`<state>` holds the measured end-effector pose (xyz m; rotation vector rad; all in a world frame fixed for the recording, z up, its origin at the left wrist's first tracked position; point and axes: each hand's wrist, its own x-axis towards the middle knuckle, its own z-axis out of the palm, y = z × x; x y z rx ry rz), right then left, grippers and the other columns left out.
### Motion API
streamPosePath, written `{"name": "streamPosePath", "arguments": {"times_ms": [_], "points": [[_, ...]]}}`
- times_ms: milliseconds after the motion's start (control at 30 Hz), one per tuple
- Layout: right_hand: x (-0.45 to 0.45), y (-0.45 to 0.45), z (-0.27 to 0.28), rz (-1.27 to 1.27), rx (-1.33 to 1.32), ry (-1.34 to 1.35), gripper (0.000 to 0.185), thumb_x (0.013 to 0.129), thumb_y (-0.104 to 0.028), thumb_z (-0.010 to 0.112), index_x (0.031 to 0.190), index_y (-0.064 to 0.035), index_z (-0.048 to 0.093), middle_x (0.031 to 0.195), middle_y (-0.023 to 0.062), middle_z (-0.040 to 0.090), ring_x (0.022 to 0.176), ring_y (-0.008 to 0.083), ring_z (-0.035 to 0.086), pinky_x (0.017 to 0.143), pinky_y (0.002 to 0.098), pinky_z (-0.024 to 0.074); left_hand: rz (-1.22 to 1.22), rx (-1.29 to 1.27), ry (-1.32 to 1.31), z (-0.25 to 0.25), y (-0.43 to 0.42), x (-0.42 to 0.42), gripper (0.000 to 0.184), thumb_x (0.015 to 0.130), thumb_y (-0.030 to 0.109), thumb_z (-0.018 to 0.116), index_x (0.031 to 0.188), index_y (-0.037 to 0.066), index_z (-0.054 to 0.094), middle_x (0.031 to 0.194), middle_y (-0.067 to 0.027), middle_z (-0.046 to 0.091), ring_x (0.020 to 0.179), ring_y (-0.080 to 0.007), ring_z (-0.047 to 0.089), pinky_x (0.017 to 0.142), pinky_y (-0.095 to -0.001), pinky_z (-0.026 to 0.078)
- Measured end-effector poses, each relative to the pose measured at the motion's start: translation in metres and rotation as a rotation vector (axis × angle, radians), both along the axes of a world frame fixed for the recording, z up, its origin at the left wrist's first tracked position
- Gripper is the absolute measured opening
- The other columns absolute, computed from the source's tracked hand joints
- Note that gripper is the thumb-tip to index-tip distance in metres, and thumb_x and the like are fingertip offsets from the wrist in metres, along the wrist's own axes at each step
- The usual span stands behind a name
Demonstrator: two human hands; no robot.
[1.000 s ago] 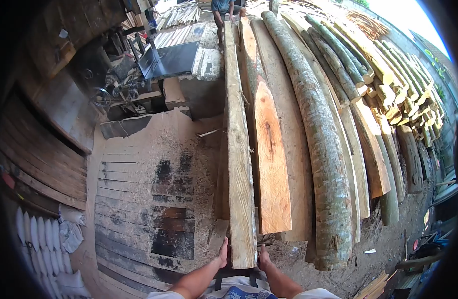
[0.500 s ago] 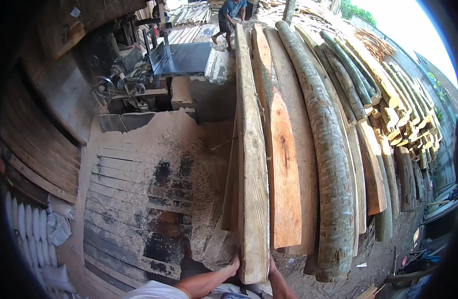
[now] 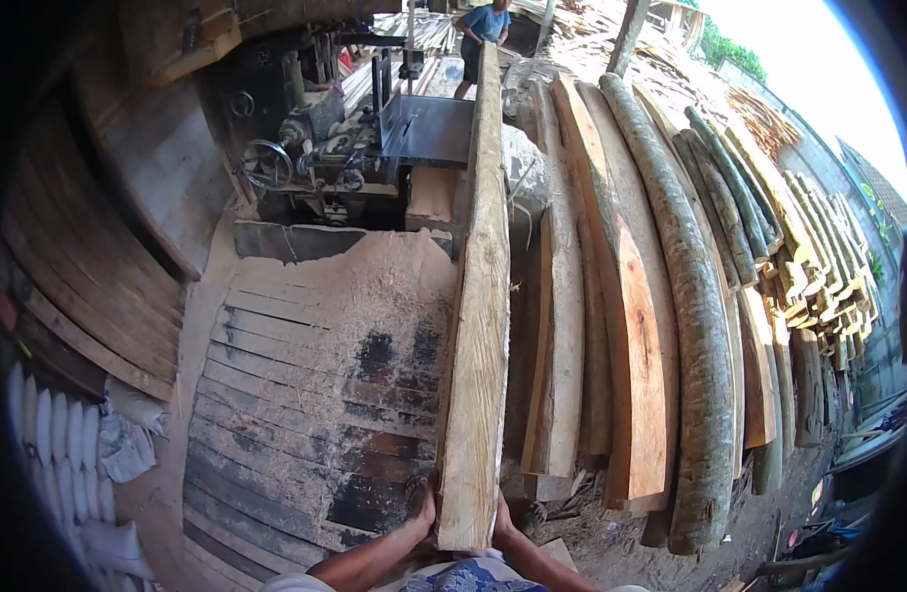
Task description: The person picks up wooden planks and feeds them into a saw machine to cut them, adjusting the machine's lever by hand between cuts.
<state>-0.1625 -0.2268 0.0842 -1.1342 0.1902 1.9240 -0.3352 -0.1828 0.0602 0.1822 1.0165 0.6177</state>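
Note:
A long, thick wooden beam (image 3: 478, 395) stretches away from my body, its near end between my two hands. My left hand (image 3: 426, 511) presses on the beam's left side near that end. On the opposite side my right hand (image 3: 502, 517) grips it. The undersides of both hands are hidden by the wood. At the far end a person in a blue shirt (image 3: 486, 24) has hold of the same beam. It passes just right of the flat metal table (image 3: 429, 128) of a saw machine.
Right of the beam lie long planks (image 3: 636, 345), a bark-covered log (image 3: 695, 345) and stacked smaller logs (image 3: 799, 247). Sawdust (image 3: 375, 286) covers the slatted floor (image 3: 266, 414). White sacks (image 3: 64, 454) are piled at the left, beside a handwheel machine (image 3: 266, 165) farther back.
The beam has shifted left off the neighbouring planks, toward the saw table, with both my hands still on it. The far person has moved along with its other end.

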Motion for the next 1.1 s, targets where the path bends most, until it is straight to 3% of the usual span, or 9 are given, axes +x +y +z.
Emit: {"name": "streamPosePath", "arguments": {"times_ms": [67,200,367,467,500,633,767,967,1100], "points": [[-0.036,0.011,-0.046,0.000,0.008,0.051,0.076,0.103,-0.061,0.029,0.151,-0.0044,0.043,0.142,0.0177,0.058,0.122,0.0345,0.062,0.109,0.0476,0.0472,0.036,0.098,0.087,-0.007,0.015,-0.035,0.094,0.093,0.080,0.041,0.148,0.004,0.049,0.138,-0.0132,0.060,0.123,-0.0240,0.059,0.108,-0.0395,0.045],[-0.086,0.035,-0.006,0.073,0.056,0.036,0.078,0.102,-0.065,0.030,0.151,-0.0064,0.045,0.143,0.0170,0.058,0.126,0.0341,0.060,0.110,0.0485,0.0458,-0.012,0.129,0.119,-0.004,0.033,-0.085,0.090,0.093,0.075,0.046,0.147,0.003,0.049,0.138,-0.0127,0.060,0.122,-0.0243,0.059,0.107,-0.0387,0.045],[-0.096,0.030,-0.029,0.124,0.146,-0.104,0.080,0.102,-0.067,0.031,0.151,-0.0049,0.045,0.143,0.0137,0.058,0.125,0.0288,0.060,0.109,0.0423,0.0461,-0.015,0.198,0.173,-0.002,0.038,-0.112,0.086,0.094,0.069,0.053,0.146,0.001,0.048,0.137,-0.0122,0.060,0.121,-0.0247,0.060,0.106,-0.0377,0.045],[-0.091,0.060,0.064,0.264,0.122,-0.415,0.077,0.106,-0.061,0.023,0.150,-0.0020,0.045,0.143,0.0131,0.058,0.128,0.0249,0.057,0.114,0.0371,0.0388,-0.008,0.419,0.311,0.019,0.043,-0.108,0.084,0.094,0.065,0.058,0.145,0.000,0.048,0.137,-0.0118,0.060,0.120,-0.0249,0.060,0.105,-0.0371,0.045],[-0.089,0.059,0.032,0.206,0.140,-0.295,0.078,0.105,-0.064,0.024,0.151,-0.0044,0.046,0.147,0.0116,0.055,0.132,0.0253,0.054,0.116,0.0387,0.0354,-0.029,0.573,0.426,0.064,0.047,-0.099,0.082,0.094,0.062,0.062,0.145,0.000,0.047,0.137,-0.0115,0.060,0.119,-0.0251,0.060,0.104,-0.0362,0.045],[-0.072,0.074,-0.001,0.274,-0.078,-0.014,0.082,0.100,-0.070,0.030,0.153,-0.0089,0.044,0.151,0.0127,0.051,0.136,0.0292,0.051,0.116,0.0427,0.0355,-0.144,0.504,0.546,0.081,0.043,-0.092,0.094,0.083,0.056,0.078,0.145,-0.005,0.040,0.136,-0.0182,0.059,0.121,-0.0293,0.060,0.103,-0.0379,0.047],[-0.098,0.074,-0.070,0.214,0.279,0.019,0.099,0.091,-0.083,0.035,0.154,-0.0071,0.041,0.146,0.0161,0.055,0.133,0.0348,0.053,0.115,0.0495,0.0398,-0.356,0.537,0.904,0.116,0.029,-0.088,0.115,0.073,0.064,0.083,0.143,-0.011,0.032,0.132,-0.0286,0.058,0.121,-0.0362,0.061,0.101,-0.0423,0.049],[-0.132,0.070,-0.064,0.022,0.401,0.261,0.100,0.090,-0.084,0.035,0.154,-0.0069,0.041,0.145,0.0170,0.056,0.130,0.0351,0.056,0.113,0.0498,0.0421,-0.423,0.632,1.193,0.114,0.021,-0.072,0.130,0.060,0.083,0.078,0.137,-0.014,0.037,0.118,-0.0336,0.062,0.109,-0.0457,0.065,0.089,-0.0496,0.053],[-0.111,0.069,-0.040,-0.134,0.413,0.422,0.102,0.089,-0.085,0.035,0.153,-0.0067,0.040,0.144,0.0176,0.056,0.127,0.0353,0.057,0.112,0.0500,0.0437,-0.421,0.701,1.217,0.117,0.018,-0.071,0.119,0.060,0.076,0.083,0.134,-0.007,0.043,0.122,-0.0260,0.065,0.114,-0.0381,0.065,0.093,-0.0450,0.053]]}}
